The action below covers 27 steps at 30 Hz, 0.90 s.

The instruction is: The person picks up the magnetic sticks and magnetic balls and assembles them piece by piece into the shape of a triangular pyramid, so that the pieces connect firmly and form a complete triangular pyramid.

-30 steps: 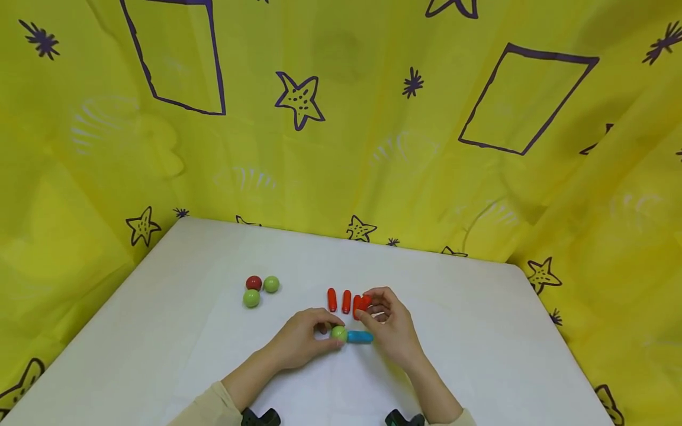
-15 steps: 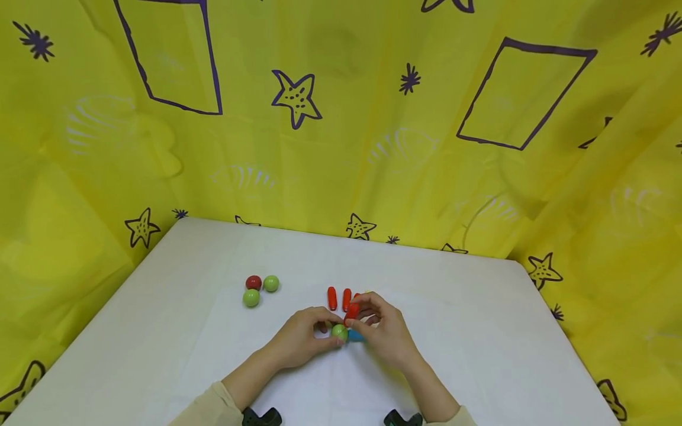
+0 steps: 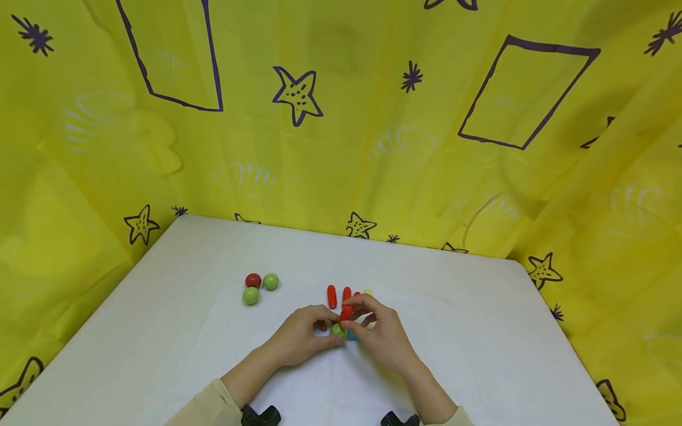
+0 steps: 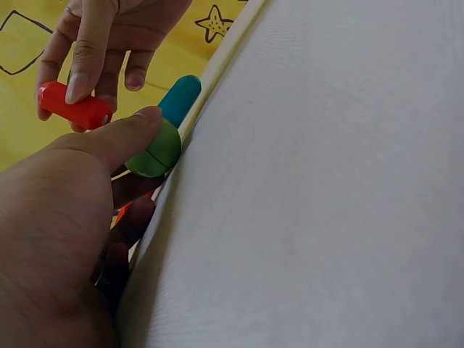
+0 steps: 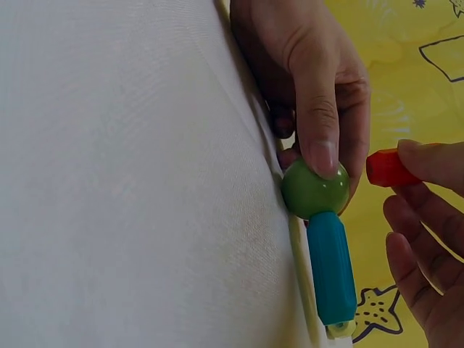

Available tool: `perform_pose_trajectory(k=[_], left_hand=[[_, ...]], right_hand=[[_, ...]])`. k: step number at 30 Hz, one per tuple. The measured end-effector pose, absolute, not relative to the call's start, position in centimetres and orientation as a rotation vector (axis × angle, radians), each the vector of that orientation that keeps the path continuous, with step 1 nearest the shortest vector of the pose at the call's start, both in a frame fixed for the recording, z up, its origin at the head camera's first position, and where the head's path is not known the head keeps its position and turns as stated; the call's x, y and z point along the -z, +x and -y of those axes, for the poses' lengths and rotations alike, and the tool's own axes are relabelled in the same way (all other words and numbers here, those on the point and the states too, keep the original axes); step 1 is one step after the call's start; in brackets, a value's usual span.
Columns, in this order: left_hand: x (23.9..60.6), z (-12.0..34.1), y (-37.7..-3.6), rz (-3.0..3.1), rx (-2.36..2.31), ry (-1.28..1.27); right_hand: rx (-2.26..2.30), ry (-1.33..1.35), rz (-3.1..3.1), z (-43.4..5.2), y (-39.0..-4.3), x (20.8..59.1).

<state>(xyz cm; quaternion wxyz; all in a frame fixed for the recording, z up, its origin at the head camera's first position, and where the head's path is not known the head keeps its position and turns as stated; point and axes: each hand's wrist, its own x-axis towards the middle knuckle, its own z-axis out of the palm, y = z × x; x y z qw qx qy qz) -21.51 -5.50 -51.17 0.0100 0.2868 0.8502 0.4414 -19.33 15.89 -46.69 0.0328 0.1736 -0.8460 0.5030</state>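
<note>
Glossy, smooth plastic green ball (image 5: 315,190) joined to a satin blue rod (image 5: 331,267); shiny red rod (image 4: 74,109); matt white table (image 3: 479,331); thin, creased yellow sheeting (image 3: 346,148) behind.

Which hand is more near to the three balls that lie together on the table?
Left. The left hand is right of the three balls, holding a green ball. The right hand is farther right, pinching a red stick.

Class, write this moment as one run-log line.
left hand: holds green ball joined to blue rod | right hand: pinches red rod near ball | table
</note>
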Motion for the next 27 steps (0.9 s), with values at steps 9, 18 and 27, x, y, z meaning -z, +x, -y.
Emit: perform_pose_trajectory(k=[9,18,27], left_hand=[[51.2,5.5,-21.5,-2.659,-1.385,0.924],[51.2,5.7,-21.3,-2.635,-1.39,0.894],[51.3,5.7,-21.5,-2.609,-1.413,0.923]], right_hand=[[-1.413,0.554,2.672,-15.4,-19.0,46.9],[-1.365,0.547,2.705,-15.3,-18.8,46.9],[-1.262,0.531,2.789,-16.3,-19.0,46.6]])
